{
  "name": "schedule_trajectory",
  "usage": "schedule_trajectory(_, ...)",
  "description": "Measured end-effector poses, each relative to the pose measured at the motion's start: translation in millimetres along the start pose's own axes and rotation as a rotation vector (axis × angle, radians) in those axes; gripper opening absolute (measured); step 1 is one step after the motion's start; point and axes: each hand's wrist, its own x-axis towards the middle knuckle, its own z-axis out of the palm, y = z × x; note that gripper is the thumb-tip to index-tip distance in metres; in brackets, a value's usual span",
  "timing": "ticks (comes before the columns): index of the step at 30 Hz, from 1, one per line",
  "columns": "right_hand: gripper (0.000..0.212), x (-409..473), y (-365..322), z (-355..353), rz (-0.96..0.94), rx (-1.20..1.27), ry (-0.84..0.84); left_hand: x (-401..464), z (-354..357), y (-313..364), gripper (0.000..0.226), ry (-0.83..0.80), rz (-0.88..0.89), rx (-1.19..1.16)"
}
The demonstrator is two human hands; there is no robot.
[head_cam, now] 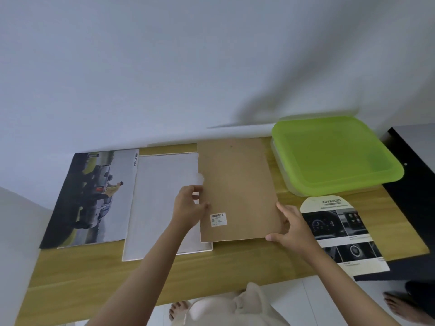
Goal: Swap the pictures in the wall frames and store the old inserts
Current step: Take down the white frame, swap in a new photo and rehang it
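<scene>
A brown backing board (pixel 237 184) with a small barcode label lies over the middle of the wooden table (pixel 98 276). My left hand (pixel 189 208) grips its left edge and my right hand (pixel 292 229) holds its lower right corner. Under the board's left side lies a white frame (pixel 162 203), face down or blank. A car picture (pixel 91 198) marked "SMART CAR" rests flat at the left. Another printed picture (pixel 341 234), headed "ADVANCED" and showing car interior photos, lies at the right, overhanging the table's front edge.
A shallow plastic box with a green lid (pixel 334 154) stands at the back right against the white wall. A black surface (pixel 414 175) adjoins the table on the right. Bare feet show on the white tiled floor below the table's front edge.
</scene>
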Motion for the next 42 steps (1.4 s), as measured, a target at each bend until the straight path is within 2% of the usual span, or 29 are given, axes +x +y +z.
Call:
schedule_trajectory(9,0.079,24.9,42.6,-28.8,-0.012,-0.014,-0.029,3.1,65.9,19.7,0.061,-0.105,-0.105,0.097)
schedule_trajectory(20,0.063,51.1,51.6,-19.6,-0.127,-0.288,-0.035,1.6,90.0,21.3,0.053,-0.087,-0.134,0.197)
schedule_trajectory(27,0.061,53.6,54.7,-19.2,-0.137,-0.321,-0.028,0.4,94.4,21.2,0.051,-0.084,-0.143,0.207)
schedule_trajectory(32,0.063,51.8,47.9,-12.4,-0.127,-0.395,-0.006,-4.8,83.3,25.7,0.061,-0.048,-0.118,0.152)
schedule_trajectory(34,0.063,51.2,38.3,-3.5,-0.149,-0.420,0.003,-11.5,70.5,25.3,0.058,-0.015,-0.065,0.123)
schedule_trajectory(38,0.061,53.9,3.3,27.4,-0.211,-0.395,0.012,-26.1,25.3,7.1,0.051,0.050,-0.006,0.122)
schedule_trajectory(42,0.056,67.8,-42.8,67.2,-0.291,-0.371,0.008,-35.5,-31.4,-26.9,0.049,0.135,-0.064,0.177)
